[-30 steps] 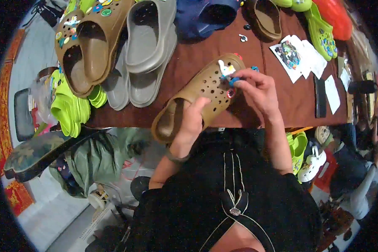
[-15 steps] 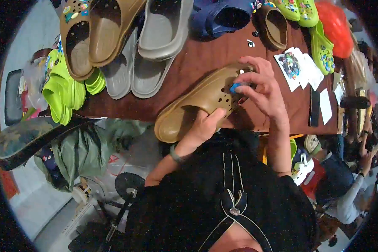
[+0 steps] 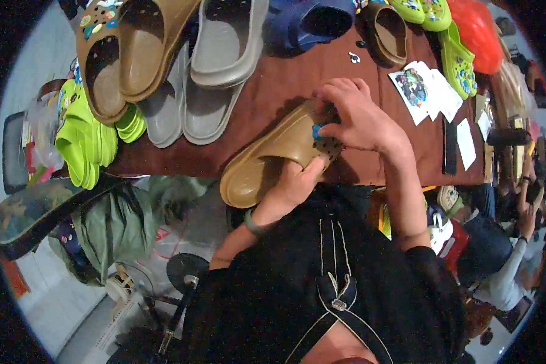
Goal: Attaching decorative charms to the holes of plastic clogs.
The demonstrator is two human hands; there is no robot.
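Note:
A tan clog (image 3: pixel 285 136) is tilted at the table's near edge, its toe pointing up and to the right. My left hand (image 3: pixel 298 182) grips it by the upper, with the fingers inside the foot opening and the thumb on top. Over the perforated toe, my right hand (image 3: pixel 361 118) has its thumb and finger closed on a small blue shoe charm (image 3: pixel 316 131). That charm rests against the holes of the clog. The underside of the charm is hidden, as are some of my right fingertips.
Brown clogs (image 3: pixel 145 54) and grey clogs (image 3: pixel 224 67) stand at the far left, beside stacked lime-green clogs (image 3: pixel 82 136). A navy clog (image 3: pixel 309 24) and a dark brown clog (image 3: pixel 389 36) lie at the back. Right of my hand are printed sheets (image 3: pixel 428 91) and a red plastic bag (image 3: pixel 476 36).
My right hand has brought the blue charm down and left onto the clog's toe; before, it was held just above. The left hand keeps its grip.

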